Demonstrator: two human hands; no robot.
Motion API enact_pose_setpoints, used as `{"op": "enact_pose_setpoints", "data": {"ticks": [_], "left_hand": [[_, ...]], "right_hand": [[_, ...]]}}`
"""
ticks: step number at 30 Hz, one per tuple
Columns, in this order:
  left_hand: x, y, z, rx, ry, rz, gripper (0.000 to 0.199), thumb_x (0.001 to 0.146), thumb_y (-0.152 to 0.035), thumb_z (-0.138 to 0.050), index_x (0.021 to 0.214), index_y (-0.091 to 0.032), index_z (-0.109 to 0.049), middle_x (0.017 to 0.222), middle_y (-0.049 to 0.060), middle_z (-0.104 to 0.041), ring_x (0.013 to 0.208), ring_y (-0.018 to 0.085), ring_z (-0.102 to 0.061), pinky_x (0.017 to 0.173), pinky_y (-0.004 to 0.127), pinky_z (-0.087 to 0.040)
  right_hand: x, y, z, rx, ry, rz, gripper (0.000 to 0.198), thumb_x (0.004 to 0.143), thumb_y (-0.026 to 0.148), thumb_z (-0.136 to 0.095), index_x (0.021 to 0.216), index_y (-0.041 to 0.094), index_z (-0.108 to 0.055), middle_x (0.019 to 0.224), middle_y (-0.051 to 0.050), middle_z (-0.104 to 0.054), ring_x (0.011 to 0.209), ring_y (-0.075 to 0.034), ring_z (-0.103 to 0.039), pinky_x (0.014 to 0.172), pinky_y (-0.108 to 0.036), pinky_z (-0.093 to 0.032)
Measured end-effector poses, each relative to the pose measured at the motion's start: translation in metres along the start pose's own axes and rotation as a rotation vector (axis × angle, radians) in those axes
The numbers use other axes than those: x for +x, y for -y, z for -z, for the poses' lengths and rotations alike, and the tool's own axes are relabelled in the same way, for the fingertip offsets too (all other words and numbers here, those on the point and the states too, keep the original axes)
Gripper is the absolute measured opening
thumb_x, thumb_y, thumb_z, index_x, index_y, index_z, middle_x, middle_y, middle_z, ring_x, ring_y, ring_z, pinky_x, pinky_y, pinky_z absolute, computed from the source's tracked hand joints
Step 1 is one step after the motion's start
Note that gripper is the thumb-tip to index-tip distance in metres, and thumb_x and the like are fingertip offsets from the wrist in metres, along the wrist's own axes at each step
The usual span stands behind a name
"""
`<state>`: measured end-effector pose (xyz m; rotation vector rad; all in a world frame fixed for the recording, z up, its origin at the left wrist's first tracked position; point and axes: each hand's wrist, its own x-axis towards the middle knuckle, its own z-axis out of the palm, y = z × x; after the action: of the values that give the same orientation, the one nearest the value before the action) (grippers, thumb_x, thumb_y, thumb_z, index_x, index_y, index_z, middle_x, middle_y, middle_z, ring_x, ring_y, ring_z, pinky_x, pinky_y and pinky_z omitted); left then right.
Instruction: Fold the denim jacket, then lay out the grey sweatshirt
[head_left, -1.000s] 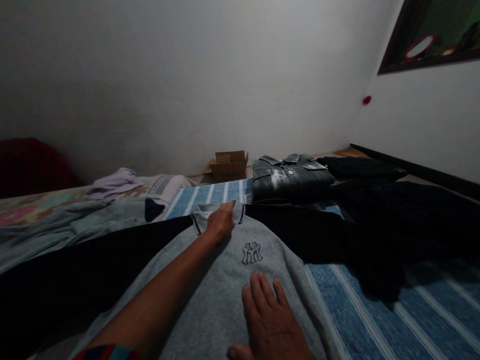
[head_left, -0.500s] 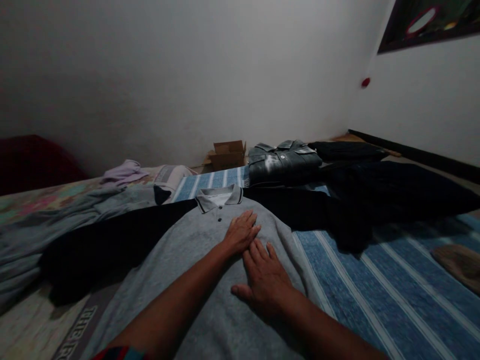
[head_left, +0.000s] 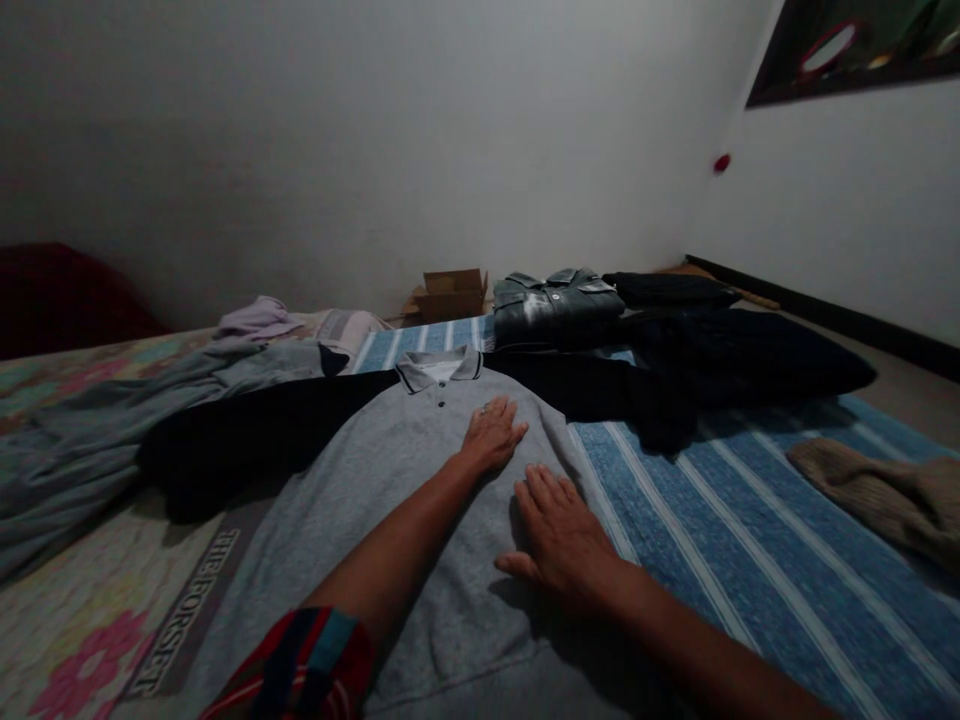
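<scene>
A grey polo shirt (head_left: pixel 390 500) with long black sleeves lies spread out, its striped collar pointing away from me. Both sleeves stretch out sideways. My left hand (head_left: pixel 493 434) rests flat on the chest, right of the buttons, fingers extended. Nearer to me and further right is my right hand (head_left: pixel 559 530), palm down over the shirt's right side, with fingers straight and thumb out to the left. Neither hand grips the cloth.
A blue striped cloth (head_left: pixel 720 520) and a floral sheet (head_left: pixel 97 590) lie beneath. Around are a grey garment (head_left: pixel 180 400), a folded denim jacket (head_left: pixel 555 310), dark clothes (head_left: pixel 750 355), a brown knit item (head_left: pixel 885 490) and a cardboard box (head_left: pixel 450 295) by the wall.
My hands were close together, nearly touching; now they are apart, with the right hand further right and the left slightly right. The camera view has also shifted a little.
</scene>
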<state>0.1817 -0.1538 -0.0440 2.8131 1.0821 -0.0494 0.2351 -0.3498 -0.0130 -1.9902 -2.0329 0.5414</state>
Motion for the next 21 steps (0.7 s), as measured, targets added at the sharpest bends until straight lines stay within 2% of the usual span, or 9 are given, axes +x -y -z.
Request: {"op": "enact_pose_setpoints", "data": {"ticks": [5,9,12,15,18,21], "left_hand": [[0.002,-0.002,-0.004,-0.01,0.029,0.024,0.058,0.094,-0.048,-0.026,0.143,-0.017,-0.028,0.154,0.013,-0.017,0.142,0.027,-0.012,0.11,0.05,-0.013],[0.003,-0.003,0.001,-0.011,0.065,0.042,0.063,0.093,-0.051,-0.026,0.144,-0.014,-0.027,0.154,0.015,-0.015,0.142,0.029,-0.011,0.11,0.054,-0.012],[-0.002,-0.01,0.004,-0.01,0.069,0.024,0.065,0.093,-0.052,-0.025,0.144,-0.012,-0.026,0.154,0.017,-0.014,0.142,0.031,-0.009,0.109,0.054,-0.012],[-0.011,-0.022,0.002,-0.017,0.066,-0.046,0.065,0.093,-0.053,-0.024,0.145,-0.014,-0.023,0.155,0.014,-0.011,0.142,0.028,-0.007,0.111,0.051,-0.01],[-0.019,-0.032,-0.005,-0.03,0.065,-0.094,0.066,0.093,-0.054,-0.024,0.146,-0.014,-0.022,0.155,0.014,-0.012,0.142,0.027,-0.008,0.111,0.05,-0.009],[-0.022,-0.036,-0.011,-0.03,0.057,-0.104,0.067,0.093,-0.054,-0.023,0.146,-0.013,-0.022,0.155,0.014,-0.014,0.142,0.027,-0.008,0.111,0.051,-0.008]], "right_hand": [[-0.021,-0.01,-0.025,-0.027,-0.057,-0.064,0.082,0.087,0.063,-0.041,0.142,0.003,-0.031,0.151,-0.022,-0.016,0.14,-0.034,-0.009,0.112,-0.05,-0.013],[-0.021,-0.014,-0.028,-0.033,-0.078,-0.082,0.079,0.087,0.06,-0.044,0.141,0.003,-0.034,0.15,-0.022,-0.017,0.139,-0.034,-0.011,0.112,-0.049,-0.013],[-0.024,-0.006,-0.025,-0.048,-0.116,-0.091,0.08,0.087,0.06,-0.045,0.14,0.001,-0.035,0.149,-0.024,-0.018,0.139,-0.035,-0.013,0.112,-0.049,-0.014],[-0.037,0.009,-0.026,-0.039,-0.14,-0.039,0.082,0.086,0.064,-0.043,0.141,0.003,-0.035,0.149,-0.023,-0.019,0.139,-0.034,-0.013,0.113,-0.048,-0.016],[-0.055,0.022,-0.033,-0.007,-0.114,0.045,0.083,0.086,0.068,-0.037,0.141,0.006,-0.036,0.149,-0.021,-0.02,0.139,-0.032,-0.014,0.112,-0.046,-0.019],[-0.068,0.028,-0.041,0.006,-0.078,0.055,0.084,0.085,0.069,-0.036,0.14,0.006,-0.037,0.148,-0.021,-0.021,0.138,-0.033,-0.014,0.112,-0.047,-0.02]]}}
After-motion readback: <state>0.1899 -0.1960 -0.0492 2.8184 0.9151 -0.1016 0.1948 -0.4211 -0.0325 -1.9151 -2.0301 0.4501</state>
